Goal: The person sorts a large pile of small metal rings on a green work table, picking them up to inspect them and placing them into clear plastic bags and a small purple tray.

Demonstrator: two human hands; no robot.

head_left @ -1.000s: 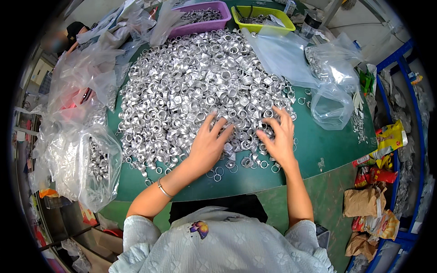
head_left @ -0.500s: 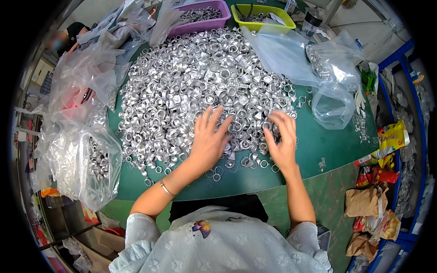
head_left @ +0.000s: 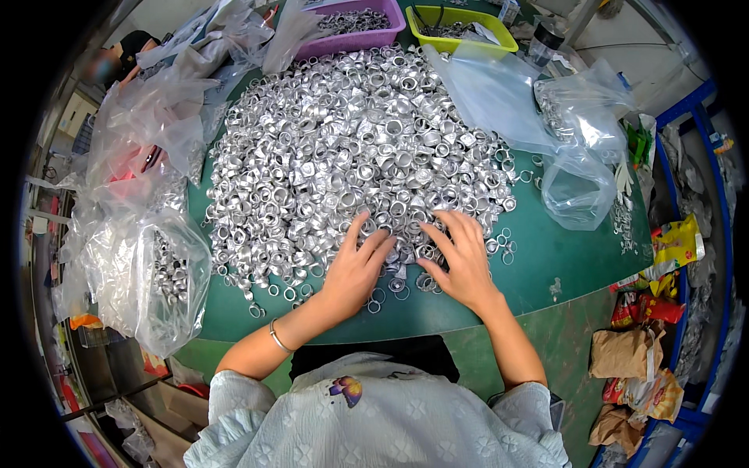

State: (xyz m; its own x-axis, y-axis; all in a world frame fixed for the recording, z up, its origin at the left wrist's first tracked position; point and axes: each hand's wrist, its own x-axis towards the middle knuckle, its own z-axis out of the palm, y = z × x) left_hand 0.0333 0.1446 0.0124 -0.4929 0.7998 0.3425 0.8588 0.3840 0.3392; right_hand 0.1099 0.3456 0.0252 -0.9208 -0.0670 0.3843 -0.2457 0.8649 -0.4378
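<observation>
A broad heap of silver metal rings [head_left: 343, 132] covers the middle of the green table [head_left: 562, 269]. My left hand [head_left: 353, 273] rests at the heap's near edge, fingers apart and touching the rings. Close on its right, my right hand [head_left: 460, 261] lies over the same edge with its fingers spread and thumb toward the left. Rings fill the small gap between the two hands. Neither hand shows a ring gripped in it, though rings under the fingertips are partly hidden. A few loose rings [head_left: 375, 301] lie on the table just in front of the heap.
At the back stand a purple basket [head_left: 306, 51] and a yellow-green basket [head_left: 468, 44], both holding metal parts. Clear plastic bags [head_left: 168, 288] crowd the left side; more bags [head_left: 577, 183] lie right. A blue rack [head_left: 706, 148] stands far right. Another person [head_left: 129, 54] is at far left.
My right hand has moved left and nearer to me, closing in on my left hand. The left hand has shifted slightly toward me. The view has shifted a little.
</observation>
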